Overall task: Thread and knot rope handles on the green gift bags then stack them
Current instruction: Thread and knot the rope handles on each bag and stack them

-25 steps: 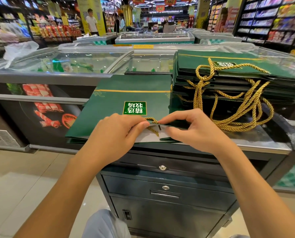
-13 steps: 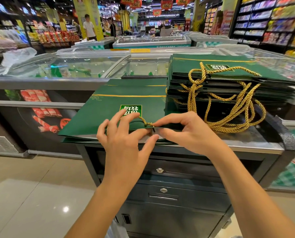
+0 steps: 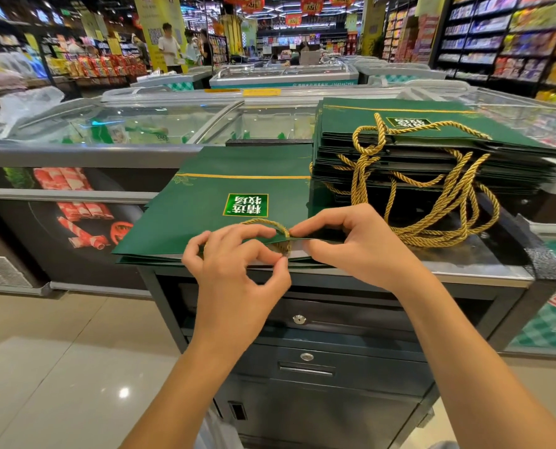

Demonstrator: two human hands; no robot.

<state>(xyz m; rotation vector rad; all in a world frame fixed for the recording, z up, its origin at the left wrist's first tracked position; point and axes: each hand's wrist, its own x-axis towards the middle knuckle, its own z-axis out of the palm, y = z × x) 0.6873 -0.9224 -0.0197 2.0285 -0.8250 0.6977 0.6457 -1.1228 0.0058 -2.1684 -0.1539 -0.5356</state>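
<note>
Left hand [image 3: 234,264] re-gripped: fingers now curled, thumb and forefinger pinching rope [image 3: 263,224] end under bag lip; rope loop on bag face longer. Right hand [image 3: 361,251] pinches bag [image 3: 205,202] lip just beside hole. Bag flat on cabinet [image 3: 335,335] top, 12 o'clock of hands.

Progress: stack [image 3: 432,134] at 2 o'clock has handles fitted. This bag mid-threading; knot not visible; stacking pending.

Obstruction: stack's hanging handles near right hand, snag risk. Freezer [image 3: 140,124] at 11 o'clock.

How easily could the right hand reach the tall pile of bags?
Probably yes. The right hand pinches the flat bag right beside the pile; only loose gold ropes hang between. It must let go first.
</note>
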